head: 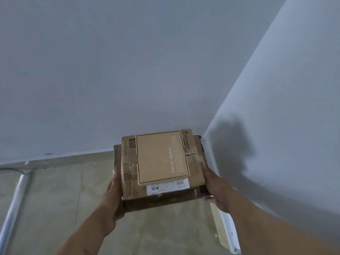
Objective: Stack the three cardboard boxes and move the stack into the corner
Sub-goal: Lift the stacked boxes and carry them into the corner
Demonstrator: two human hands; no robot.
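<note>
Three cardboard boxes sit one on another. The small flat tan top box (162,157) lies on the middle box (128,172), which carries tape and a white label. Under both is the darker, wider bottom box (165,201). My left hand (112,197) grips the stack's left side and my right hand (215,188) grips its right side. The stack's far right corner is close to where the two grey walls meet (203,134). Whether the bottom box rests on the floor I cannot tell.
Pale grey walls rise ahead and to the right, with a white baseboard (227,229) along the right wall. The floor (60,196) is beige tile. A metal pipe (12,208) runs along the floor at the left.
</note>
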